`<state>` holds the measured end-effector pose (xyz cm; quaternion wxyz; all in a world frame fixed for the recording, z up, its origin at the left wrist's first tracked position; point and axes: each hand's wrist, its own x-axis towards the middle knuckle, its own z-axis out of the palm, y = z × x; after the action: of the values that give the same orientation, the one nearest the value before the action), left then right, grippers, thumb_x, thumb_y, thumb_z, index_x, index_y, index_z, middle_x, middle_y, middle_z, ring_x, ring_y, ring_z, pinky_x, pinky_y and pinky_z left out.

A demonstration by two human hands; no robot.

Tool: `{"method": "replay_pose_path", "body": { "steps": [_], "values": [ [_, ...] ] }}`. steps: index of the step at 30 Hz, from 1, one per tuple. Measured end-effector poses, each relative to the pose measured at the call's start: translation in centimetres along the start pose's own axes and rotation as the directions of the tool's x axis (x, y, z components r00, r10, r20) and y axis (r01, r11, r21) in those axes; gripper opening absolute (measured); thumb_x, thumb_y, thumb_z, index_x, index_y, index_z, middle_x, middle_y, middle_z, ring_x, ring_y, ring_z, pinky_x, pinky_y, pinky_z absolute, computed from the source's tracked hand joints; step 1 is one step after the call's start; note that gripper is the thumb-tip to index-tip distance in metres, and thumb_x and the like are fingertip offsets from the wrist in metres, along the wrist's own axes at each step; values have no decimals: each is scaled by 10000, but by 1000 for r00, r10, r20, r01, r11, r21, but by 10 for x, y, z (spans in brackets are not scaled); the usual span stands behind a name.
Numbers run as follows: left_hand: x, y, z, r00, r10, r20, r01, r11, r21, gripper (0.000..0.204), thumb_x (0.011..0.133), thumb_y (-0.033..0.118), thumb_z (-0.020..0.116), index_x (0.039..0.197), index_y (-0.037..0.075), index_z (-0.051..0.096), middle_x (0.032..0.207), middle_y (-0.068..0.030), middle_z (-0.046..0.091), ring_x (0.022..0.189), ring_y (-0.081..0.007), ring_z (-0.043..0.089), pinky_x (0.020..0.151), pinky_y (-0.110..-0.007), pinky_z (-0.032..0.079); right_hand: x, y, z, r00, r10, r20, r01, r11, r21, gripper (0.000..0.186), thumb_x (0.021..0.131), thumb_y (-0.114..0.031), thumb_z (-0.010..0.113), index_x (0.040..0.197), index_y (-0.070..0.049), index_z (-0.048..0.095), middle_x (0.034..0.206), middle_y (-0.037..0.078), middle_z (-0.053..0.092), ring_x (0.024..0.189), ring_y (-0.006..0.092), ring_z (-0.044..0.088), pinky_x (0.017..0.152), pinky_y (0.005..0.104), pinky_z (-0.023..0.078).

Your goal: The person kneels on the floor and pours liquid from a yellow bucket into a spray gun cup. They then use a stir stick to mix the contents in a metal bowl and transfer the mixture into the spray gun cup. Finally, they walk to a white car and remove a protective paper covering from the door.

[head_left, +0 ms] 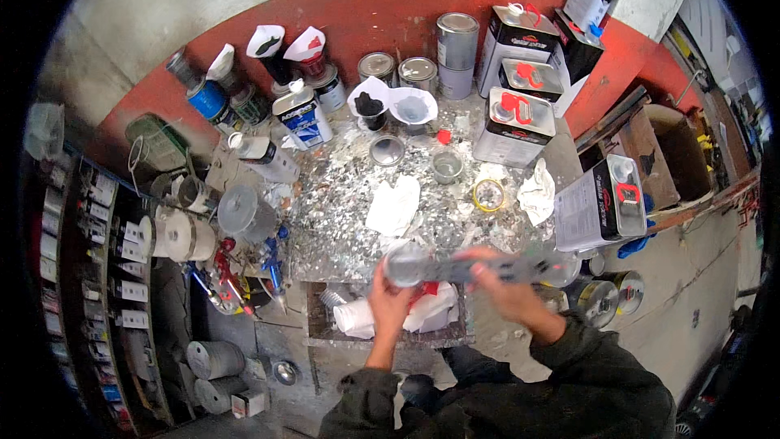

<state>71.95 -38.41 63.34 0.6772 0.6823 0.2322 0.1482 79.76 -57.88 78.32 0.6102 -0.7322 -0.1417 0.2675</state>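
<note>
Over the front edge of the paint-spattered workbench, my left hand is closed round a small clear round cup. My right hand grips a long, flat grey thing with dark marks, held level and blurred by motion. Its left end meets or overlaps the cup; I cannot tell whether it is inside. Just beyond the hands lies a crumpled white paper. Below them, an open drawer holds white rolls and something red.
Metal solvent cans and a larger can stand at the right. Paper strainers sit on cups at the back. A small cup and yellow ring lie mid-bench. Spray guns hang at the left edge.
</note>
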Motion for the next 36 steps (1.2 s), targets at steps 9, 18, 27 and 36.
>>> {"method": "replay_pose_path", "body": {
  "steps": [9,18,27,36],
  "values": [
    [-178,-79,-214,849,-408,-336,389,913,-126,701,744,-81,704,1363,27,391,1125,-98,608,964,-164,616,785,-265,507,-53,46,214,847,118,518,-85,992,-88,304,957,-245,508,1208,-83,559,843,35,617,709,104,583,693,300,495],
    [-266,-117,-402,761,-303,-573,339,940,-46,737,739,-16,728,1380,-4,365,833,-31,619,800,-98,590,698,-245,476,-109,61,421,799,241,550,-295,955,10,291,964,-213,507,1214,-70,547,736,20,600,635,98,590,560,234,459],
    [-118,-25,-594,868,100,-487,75,942,326,1012,739,39,731,1509,139,82,1040,-140,654,747,-219,637,731,-357,511,-12,25,605,957,14,288,-169,837,521,342,985,-279,488,1279,-110,448,934,128,637,612,160,605,490,244,444],
    [-160,-60,-676,730,-135,-670,191,981,10,931,773,96,736,1481,108,131,1070,-141,642,786,-186,645,717,-326,525,286,-42,854,1000,-4,-10,10,678,735,358,983,-329,465,1278,-147,378,1028,98,651,681,150,623,504,245,460]
  ]
}}
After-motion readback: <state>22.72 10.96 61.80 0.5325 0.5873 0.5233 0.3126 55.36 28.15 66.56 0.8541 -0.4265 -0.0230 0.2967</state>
